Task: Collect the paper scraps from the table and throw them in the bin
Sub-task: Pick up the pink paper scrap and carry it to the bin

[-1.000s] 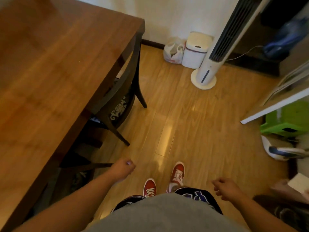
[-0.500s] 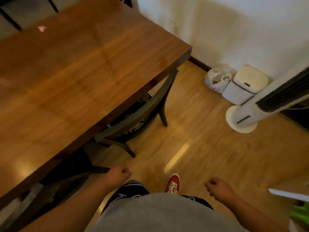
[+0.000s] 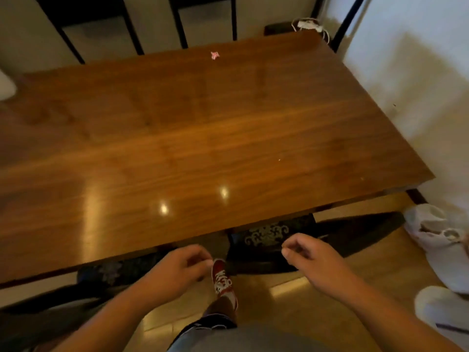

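Note:
One small pink paper scrap lies near the far edge of the brown wooden table. A tiny pale speck sits toward the table's right side. My left hand and my right hand hang below the table's near edge with fingers loosely curled, and I see nothing in either. Both are far from the pink scrap. A white bin stands on the floor at the lower right, cut off by the frame edge.
A white plastic bag lies on the floor by the wall, next to the bin. Dark chairs with patterned cushions are tucked under the table's near side. A white cable bundle sits past the far right corner. My red shoe is between my hands.
My view has swung left from the floor and bin to face the table squarely. Both hands have risen toward the table's near edge. The pink scrap is now in view.

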